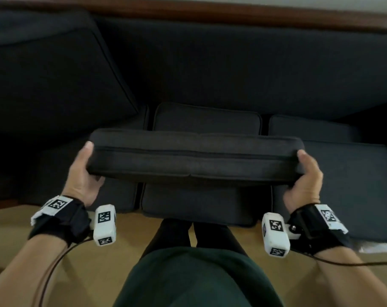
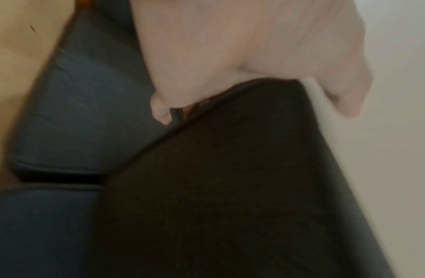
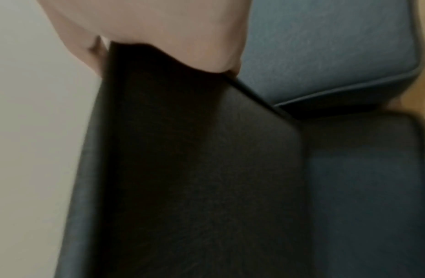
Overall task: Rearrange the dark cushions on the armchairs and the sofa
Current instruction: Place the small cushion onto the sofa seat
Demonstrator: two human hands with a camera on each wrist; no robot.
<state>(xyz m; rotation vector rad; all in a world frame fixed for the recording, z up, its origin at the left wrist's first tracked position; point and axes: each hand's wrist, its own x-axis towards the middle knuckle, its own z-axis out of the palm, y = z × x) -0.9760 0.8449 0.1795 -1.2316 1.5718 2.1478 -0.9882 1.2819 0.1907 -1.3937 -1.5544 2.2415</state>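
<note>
I hold a dark square cushion (image 1: 194, 156) edge-on in front of me, above the sofa seat. My left hand (image 1: 86, 171) grips its left end, thumb on top and fingers underneath. At the right end my right hand (image 1: 305, 178) grips it the same way. The wrist views show the cushion (image 2: 230, 178) (image 3: 194, 159) running away from each palm, with the left hand (image 2: 230, 56) and right hand (image 3: 159, 32) wrapped over its corners. Below lie dark seat cushions (image 1: 201, 204). A small cushion (image 1: 206, 117) stands behind the held one.
A large back cushion (image 1: 51, 72) leans at the left and the sofa back (image 1: 254, 67) spans the rear under a wooden rail (image 1: 210, 12). Another cushion (image 1: 343, 165) lies on the seat at the right. Tan floor (image 1: 126, 240) and my legs are in front.
</note>
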